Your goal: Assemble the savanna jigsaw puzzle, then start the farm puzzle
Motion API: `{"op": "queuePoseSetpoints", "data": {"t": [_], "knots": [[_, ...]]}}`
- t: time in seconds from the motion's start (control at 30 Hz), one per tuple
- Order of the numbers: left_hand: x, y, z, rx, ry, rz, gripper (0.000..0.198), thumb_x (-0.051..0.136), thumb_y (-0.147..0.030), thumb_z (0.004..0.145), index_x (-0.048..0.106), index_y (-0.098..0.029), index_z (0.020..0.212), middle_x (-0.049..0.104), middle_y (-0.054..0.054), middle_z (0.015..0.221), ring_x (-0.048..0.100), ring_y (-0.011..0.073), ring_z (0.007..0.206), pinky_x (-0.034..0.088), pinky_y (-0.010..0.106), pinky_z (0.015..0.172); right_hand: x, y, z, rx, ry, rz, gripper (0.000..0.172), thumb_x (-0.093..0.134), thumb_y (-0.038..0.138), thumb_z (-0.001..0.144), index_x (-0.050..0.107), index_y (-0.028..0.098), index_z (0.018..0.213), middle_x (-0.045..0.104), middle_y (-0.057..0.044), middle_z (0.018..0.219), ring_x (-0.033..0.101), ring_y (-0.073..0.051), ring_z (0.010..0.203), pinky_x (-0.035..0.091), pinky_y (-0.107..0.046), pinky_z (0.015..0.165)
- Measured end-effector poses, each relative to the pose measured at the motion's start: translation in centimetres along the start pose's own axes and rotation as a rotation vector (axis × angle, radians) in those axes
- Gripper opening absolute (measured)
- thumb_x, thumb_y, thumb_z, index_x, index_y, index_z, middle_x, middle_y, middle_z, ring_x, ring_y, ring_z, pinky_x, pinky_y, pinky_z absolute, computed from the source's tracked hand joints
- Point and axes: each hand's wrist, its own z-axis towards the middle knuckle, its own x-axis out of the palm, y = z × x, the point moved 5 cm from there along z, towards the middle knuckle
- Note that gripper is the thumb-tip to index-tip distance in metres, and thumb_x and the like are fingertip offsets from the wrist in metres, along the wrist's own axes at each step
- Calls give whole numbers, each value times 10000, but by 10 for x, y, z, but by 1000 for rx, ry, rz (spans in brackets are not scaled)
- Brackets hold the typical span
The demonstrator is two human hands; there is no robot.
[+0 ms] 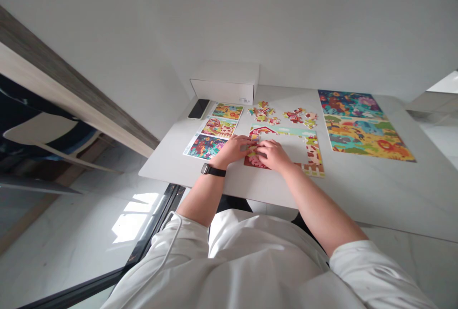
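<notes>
A farm jigsaw puzzle (315, 159), with its border joined and a bare gap in the middle, lies flat before me. Over its left side, my left hand (234, 150) has its fingers closed on a puzzle piece (252, 149). From the other side my right hand (275, 155) bends its fingers down onto the same spot, pinching at the pieces there. The fingertips partly hide what they grip. Beyond the puzzle are two groups of loose puzzle pieces, one at the left (264, 112) and one at the right (301, 117).
A reference sheet (213, 130) with three small pictures lies to the left, beside a dark-screened phone (199, 108). Behind them stands a white box (223, 85). Two finished puzzles, a dark one (348, 104) and a yellow animal one (368, 139), occupy the right of the white table (390, 190).
</notes>
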Motion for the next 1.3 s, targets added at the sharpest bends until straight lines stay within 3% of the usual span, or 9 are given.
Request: {"op": "queuePoseSetpoints", "data": {"t": [0.67, 1.07, 1.3], "knots": [[-4, -4, 2, -77, 115, 28, 239, 724, -345, 978, 855, -291, 1171, 740, 76, 1386, 693, 271, 1303, 464, 438, 1219, -1, 4, -1, -7, 42, 9, 277, 687, 281, 1003, 852, 275, 1226, 760, -88, 1326, 642, -308, 1208, 485, -482, 1112], [-6, -7, 3, -80, 173, 64, 263, 730, -317, 950, 853, -306, 1182, 726, 81, 1418, 669, 282, 1334, 461, 459, 1208, -7, 6, -1, 7, 47, 23, 169, 704, 254, 997, 869, 243, 1034, 763, -79, 1032, 683, -256, 1016, 518, -395, 1006], [-4, -7, 1, -81, 169, 95, 291, 717, -314, 957, 839, -314, 1221, 706, 86, 1452, 662, 283, 1319, 451, 465, 1207, -8, 7, -2, 36, 65, 10, 205, 764, 343, 985, 836, 251, 1153, 742, -96, 1102, 674, -274, 1059, 513, -388, 972]]}}
